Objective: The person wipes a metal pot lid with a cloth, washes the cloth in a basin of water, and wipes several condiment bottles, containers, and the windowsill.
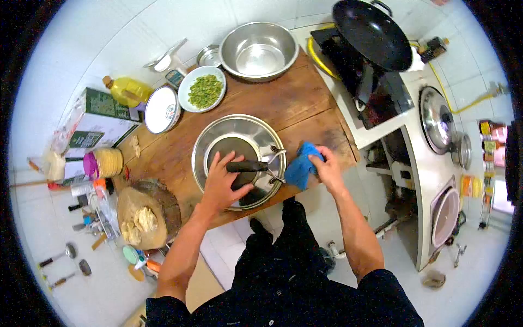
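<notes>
A round, shiny steel pan or lid (pixel 207 143) lies on the wooden table, with a black handle (pixel 250 166) on metal brackets across its right half. My left hand (pixel 222 182) is over its left half, fingers spread, at the inner end of the handle. Whether its palm presses on the steel is hidden. At the table's front edge, just right of the steel piece, my right hand (pixel 327 168) pinches a crumpled blue cloth (pixel 300 168) that hangs toward the rim.
Behind stand a steel basin (pixel 259 54), a bowl of chopped greens (pixel 206 91) and a white bowl (pixel 162 110). A chopping block (pixel 166 201) is at left, a bag of pale food (pixel 140 223) against it. A black wok (pixel 376 35) sits on the stove at right.
</notes>
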Motion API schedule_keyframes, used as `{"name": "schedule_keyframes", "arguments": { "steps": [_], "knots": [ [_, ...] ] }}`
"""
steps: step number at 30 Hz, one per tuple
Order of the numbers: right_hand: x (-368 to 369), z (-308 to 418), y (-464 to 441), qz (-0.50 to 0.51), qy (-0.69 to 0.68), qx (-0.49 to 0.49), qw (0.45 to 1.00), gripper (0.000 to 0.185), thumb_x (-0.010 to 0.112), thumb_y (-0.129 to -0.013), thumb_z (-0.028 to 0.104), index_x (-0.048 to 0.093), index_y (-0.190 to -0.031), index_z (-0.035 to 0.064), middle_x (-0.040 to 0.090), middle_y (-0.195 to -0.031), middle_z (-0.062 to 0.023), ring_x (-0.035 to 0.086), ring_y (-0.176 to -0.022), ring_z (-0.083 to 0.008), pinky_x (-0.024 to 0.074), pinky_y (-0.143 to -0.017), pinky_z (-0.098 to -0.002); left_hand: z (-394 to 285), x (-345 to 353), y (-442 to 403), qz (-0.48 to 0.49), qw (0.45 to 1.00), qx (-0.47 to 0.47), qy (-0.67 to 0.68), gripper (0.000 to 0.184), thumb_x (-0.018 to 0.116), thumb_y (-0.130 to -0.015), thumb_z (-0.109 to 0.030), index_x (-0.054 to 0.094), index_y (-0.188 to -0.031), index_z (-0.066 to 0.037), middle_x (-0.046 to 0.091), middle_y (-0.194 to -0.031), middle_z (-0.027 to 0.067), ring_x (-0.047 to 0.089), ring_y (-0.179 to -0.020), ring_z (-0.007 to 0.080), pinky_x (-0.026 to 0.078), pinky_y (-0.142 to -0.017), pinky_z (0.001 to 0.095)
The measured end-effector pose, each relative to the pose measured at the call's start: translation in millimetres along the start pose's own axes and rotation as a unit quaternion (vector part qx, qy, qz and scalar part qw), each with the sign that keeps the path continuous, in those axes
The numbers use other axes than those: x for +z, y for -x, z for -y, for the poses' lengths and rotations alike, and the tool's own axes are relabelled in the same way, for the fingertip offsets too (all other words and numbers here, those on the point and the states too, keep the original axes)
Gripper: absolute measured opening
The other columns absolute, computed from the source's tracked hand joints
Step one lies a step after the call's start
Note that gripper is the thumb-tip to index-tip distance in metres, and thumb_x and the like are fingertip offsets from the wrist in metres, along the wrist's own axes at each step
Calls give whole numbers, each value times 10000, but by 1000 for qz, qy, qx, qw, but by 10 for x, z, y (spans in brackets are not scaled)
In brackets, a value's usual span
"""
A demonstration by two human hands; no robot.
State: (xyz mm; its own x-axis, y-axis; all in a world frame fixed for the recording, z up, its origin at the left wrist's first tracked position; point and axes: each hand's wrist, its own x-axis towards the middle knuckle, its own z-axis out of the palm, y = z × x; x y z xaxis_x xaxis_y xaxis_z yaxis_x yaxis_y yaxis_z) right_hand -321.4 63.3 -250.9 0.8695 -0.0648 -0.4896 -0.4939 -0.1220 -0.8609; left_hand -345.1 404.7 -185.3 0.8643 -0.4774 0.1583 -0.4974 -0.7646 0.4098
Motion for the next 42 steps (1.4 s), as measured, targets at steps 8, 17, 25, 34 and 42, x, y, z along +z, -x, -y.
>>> {"name": "schedule_keyframes", "arguments": {
  "steps": [8,17,25,34,42],
  "knots": [
    [45,657,-651,85,-109,-102,985,219,676,-971,102,657,-1181,42,711,-1041,-26,642,-939,-117,513,-869,-285,-324,195,832,-199,871,-405,195,173,604,-1008,-116,714,-1051,10,727,-1125,147,674,-1047,303,493,-989,436],
    [1038,1107,-1143,332,125,-215,910,359,707,-959,270,698,-1237,43,688,-1294,-117,624,-1218,-269,488,-1043,-381,-512,575,505,-175,846,-500,50,1346,957,-641,-433,141,-1589,67,193,-1636,323,207,-1519,458,218,-1243,498],
    [1619,1083,-996,439,252,-447,738,444,760,-840,98,684,-1277,88,657,-1355,-109,514,-1361,-334,411,-1140,-452,-329,613,570,-199,861,-466,44,1389,968,-599,-460,151,-1580,89,174,-1645,325,174,-1536,456,181,-1253,511],
    [2887,1123,-1039,556,251,-573,547,365,703,-851,141,694,-1212,92,672,-1302,-112,599,-1237,-342,467,-1080,-465,-280,575,637,-201,849,-481,83,1403,973,-580,-468,157,-1586,72,172,-1653,309,162,-1544,448,178,-1257,508],
    [1966,1136,-1116,337,269,-429,794,307,702,-909,226,702,-1168,61,689,-1252,-146,622,-1184,-372,496,-1020,-480,-362,530,610,-195,843,-494,89,1361,968,-603,-438,173,-1592,53,192,-1664,272,181,-1551,412,191,-1265,470]
  ]
}}
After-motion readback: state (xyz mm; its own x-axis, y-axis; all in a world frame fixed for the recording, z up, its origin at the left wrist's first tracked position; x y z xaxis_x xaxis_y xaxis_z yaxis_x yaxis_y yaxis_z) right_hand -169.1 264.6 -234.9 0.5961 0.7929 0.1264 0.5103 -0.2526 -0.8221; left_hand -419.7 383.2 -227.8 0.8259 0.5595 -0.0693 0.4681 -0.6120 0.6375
